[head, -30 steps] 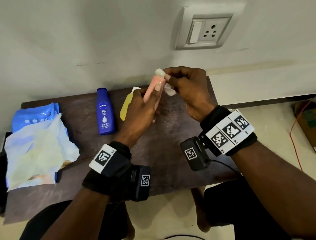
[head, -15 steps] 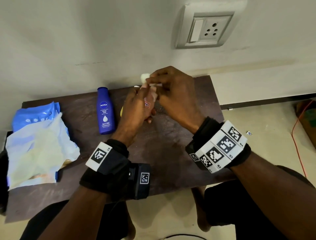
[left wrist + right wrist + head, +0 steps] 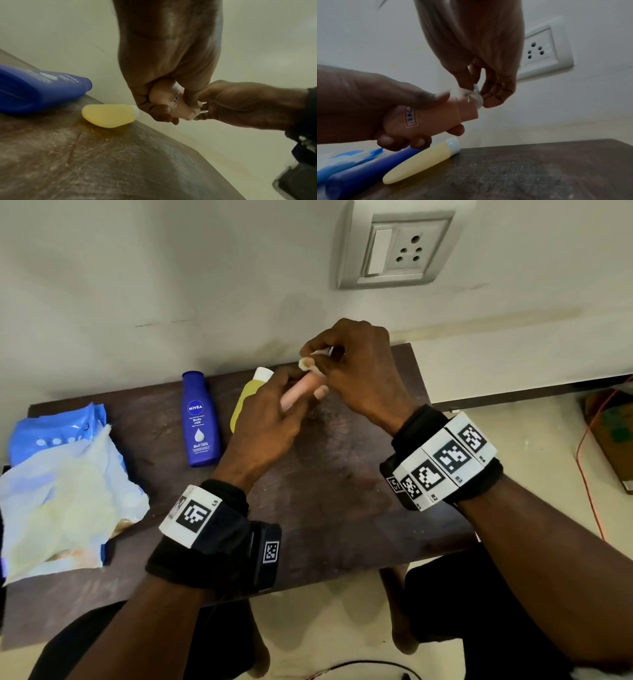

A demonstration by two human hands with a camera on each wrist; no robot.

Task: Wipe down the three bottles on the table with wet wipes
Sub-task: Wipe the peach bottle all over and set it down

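At frame centre, the left hand (image 3: 270, 419) grips the pink bottle (image 3: 436, 116) above the counter (image 3: 342, 501), now tilted lower, while the right hand (image 3: 356, 371) pinches the wipe (image 3: 471, 94) against its cap, indicating cap cleaning continues.

Both hands (image 3: 308, 392) hold a pink bottle (image 3: 298, 392) above the table (image 3: 342, 508).

right hand (image 3: 356, 374) | slid wet wipe (image 3: 475, 94) up pink bottle (image 3: 433, 117) | to cap
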